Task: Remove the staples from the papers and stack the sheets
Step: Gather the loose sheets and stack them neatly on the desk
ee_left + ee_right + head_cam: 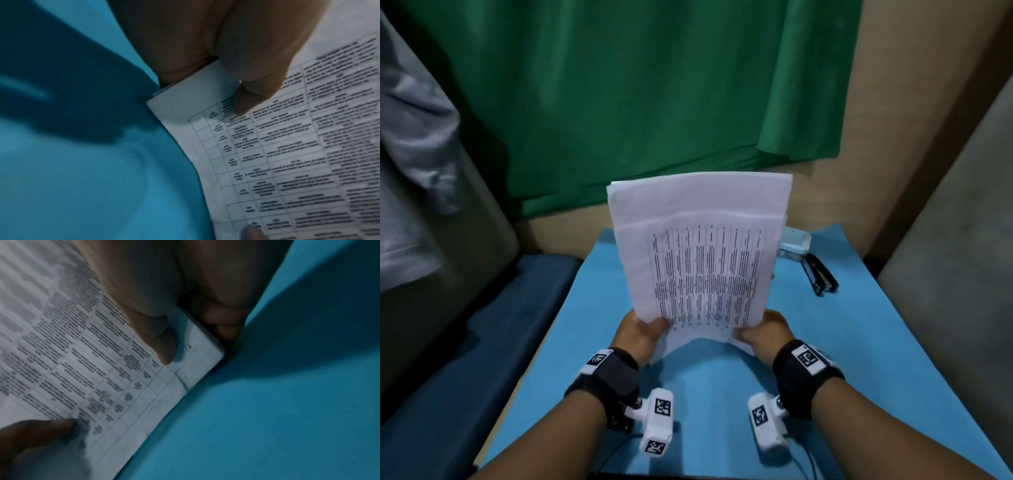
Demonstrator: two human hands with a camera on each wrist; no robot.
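Note:
A stack of white sheets [702,260] printed with a table stands nearly upright above the blue mat [825,342]. My left hand [643,330] grips its lower left corner, thumb on the printed face. My right hand [763,329] grips the lower right corner the same way. The sheets' top edges sit unevenly, one behind the other. In the left wrist view the thumb presses the sheets [287,154] near the corner. In the right wrist view the thumb lies on the paper [92,369], fingers behind it. No staple is visible.
A black staple remover [820,274] lies on the mat at the far right, beside a pale small box [796,245] partly hidden by the sheets. A green curtain [637,96] hangs behind. A dark blue seat [482,342] is to the left of the table.

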